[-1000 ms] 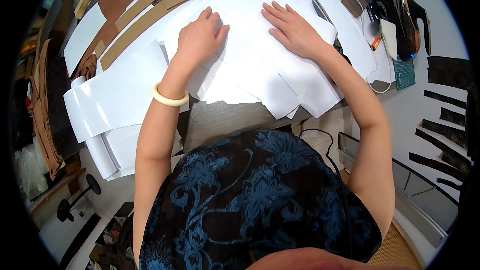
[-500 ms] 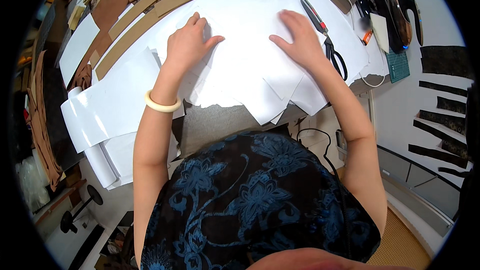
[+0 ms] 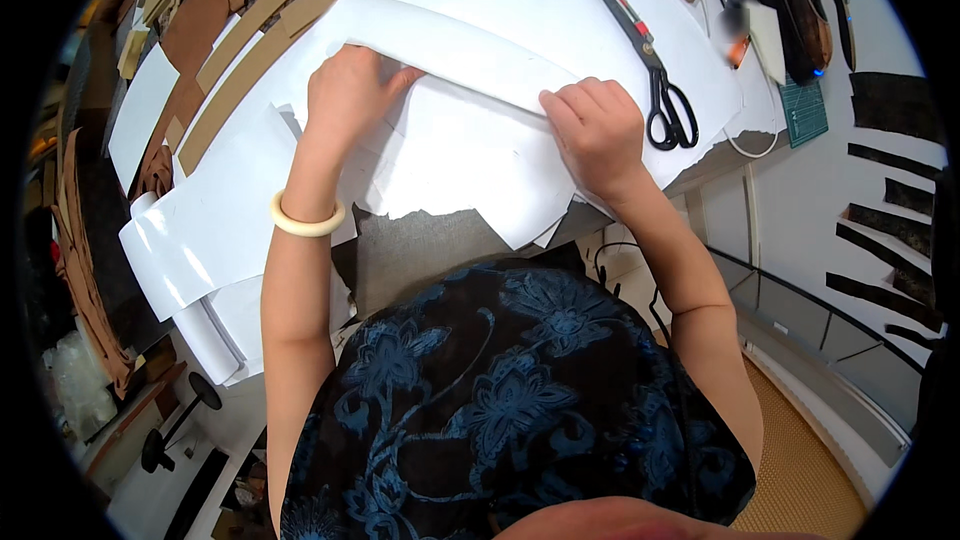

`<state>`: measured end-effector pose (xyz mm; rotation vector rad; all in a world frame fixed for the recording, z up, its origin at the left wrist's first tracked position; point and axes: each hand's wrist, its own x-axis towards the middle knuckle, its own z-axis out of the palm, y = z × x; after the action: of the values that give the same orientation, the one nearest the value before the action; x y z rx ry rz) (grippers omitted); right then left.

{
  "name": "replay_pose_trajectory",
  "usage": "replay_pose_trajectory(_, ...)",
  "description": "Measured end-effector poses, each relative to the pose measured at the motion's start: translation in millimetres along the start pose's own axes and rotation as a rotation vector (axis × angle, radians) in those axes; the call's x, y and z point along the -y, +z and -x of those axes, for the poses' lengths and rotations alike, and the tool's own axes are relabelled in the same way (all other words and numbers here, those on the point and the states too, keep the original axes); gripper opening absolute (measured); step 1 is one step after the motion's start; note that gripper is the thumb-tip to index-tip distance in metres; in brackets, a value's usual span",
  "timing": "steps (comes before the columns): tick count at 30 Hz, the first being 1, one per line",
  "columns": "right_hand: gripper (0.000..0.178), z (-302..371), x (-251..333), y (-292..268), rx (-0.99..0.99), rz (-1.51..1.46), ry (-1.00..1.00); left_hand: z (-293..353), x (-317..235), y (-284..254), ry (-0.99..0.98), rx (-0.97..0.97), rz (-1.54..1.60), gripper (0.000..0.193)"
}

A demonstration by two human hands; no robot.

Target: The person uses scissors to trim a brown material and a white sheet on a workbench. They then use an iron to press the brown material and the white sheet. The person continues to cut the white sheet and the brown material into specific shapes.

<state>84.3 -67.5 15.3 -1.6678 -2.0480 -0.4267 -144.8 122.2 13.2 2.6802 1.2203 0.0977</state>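
Over the desk [image 3: 410, 250], I'm seeing white paper [image 3: 450, 45] sloping down rightward, upper centre, left hand [image 3: 345, 95] and right hand [image 3: 605, 135] gripping it.

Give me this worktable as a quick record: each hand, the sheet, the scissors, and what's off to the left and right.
Left hand: at the sheet's left end, fingertips hidden
Right hand: gripping the sheet's right end
White sheet: curled or folded, unclear which
Scissors: right of the right hand, black handles toward the person
Left side: brown strips, paper roll
Right side: green mat
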Motion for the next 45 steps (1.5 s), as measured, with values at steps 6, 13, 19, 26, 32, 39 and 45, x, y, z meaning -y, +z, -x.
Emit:
replay_pose_trajectory(6,0.019,7.8,3.3,8.7,-0.045,-0.051,-0.01,-0.3,-8.9,-5.7,-0.061,0.066,-0.038,0.066)
replay_pose_trajectory(13,0.029,-24.0,-28.8,-13.0,-0.375,0.094,0.138,2.3,1.0,13.7,0.044,-0.176,-0.125,0.068)
replay_pose_trajectory(19,0.037,15.0,20.2,-10.8,0.189,-0.64,0.598,5.0,6.8,20.5,0.098,-0.254,-0.108,0.069)
replay_pose_trajectory(26,0.057,17.6,48.7,-22.4,0.373,-0.535,0.685,3.8,10.7,23.4,0.079,-0.247,-0.087,0.071)
replay_pose_trajectory(32,0.035,15.4,43.1,-17.8,0.383,-0.612,0.9,5.3,9.6,21.3,0.061,-0.229,-0.058,0.073)
replay_pose_trajectory(39,0.027,17.2,42.9,-12.7,0.307,-0.673,0.894,11.9,-0.8,15.9,-0.073,-0.196,0.043,0.075)
replay_pose_trajectory(45,0.031,18.4,33.2,-6.5,0.305,-0.664,0.861,12.9,5.3,23.0,-0.043,-0.297,-0.007,0.073)
